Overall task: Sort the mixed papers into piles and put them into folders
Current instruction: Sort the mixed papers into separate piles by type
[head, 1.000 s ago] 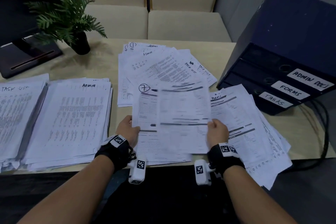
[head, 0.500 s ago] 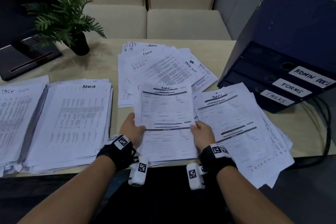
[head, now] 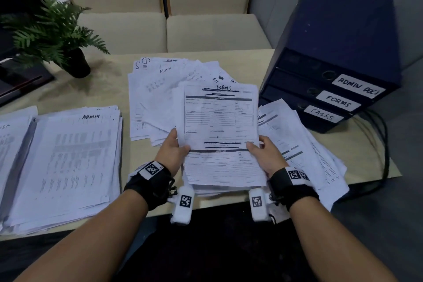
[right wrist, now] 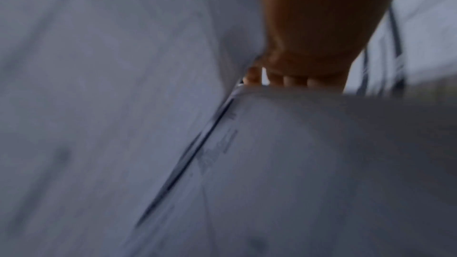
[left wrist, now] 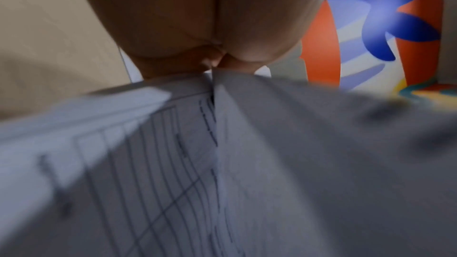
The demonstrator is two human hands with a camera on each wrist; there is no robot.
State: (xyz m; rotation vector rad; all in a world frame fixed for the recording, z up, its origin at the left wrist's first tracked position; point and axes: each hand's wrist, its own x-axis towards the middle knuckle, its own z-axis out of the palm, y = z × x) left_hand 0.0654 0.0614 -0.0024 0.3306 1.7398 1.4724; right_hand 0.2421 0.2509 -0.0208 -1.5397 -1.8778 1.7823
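the left hand point(head: 172, 151) and right hand point(head: 266, 155) each pinch a side edge of a white sheet point(head: 218, 119), thumbs on its printed face, holding it tilted up over the near edge of the desk point(head: 109, 89), above more loose pages. the sheet is a ruled form with 2 dark "gate pass" bars and "forms" handwritten and underlined at its top. the mixed pile point(head: 158, 89) fans out behind it. a stack point(head: 75, 158) marked "admin" lies at left, and another pile point(head: 304, 144) at right, just beside 3 blue folders point(head: 332, 89).

I record a beige table point(head: 107, 89) carrying a far-left pile point(head: 11, 155), an ADMIN pile point(head: 75, 167), a fanned pile point(head: 151, 98), a right-hand pile point(head: 304, 135), potted fern point(head: 52, 36), stacked blue folders point(head: 332, 41).
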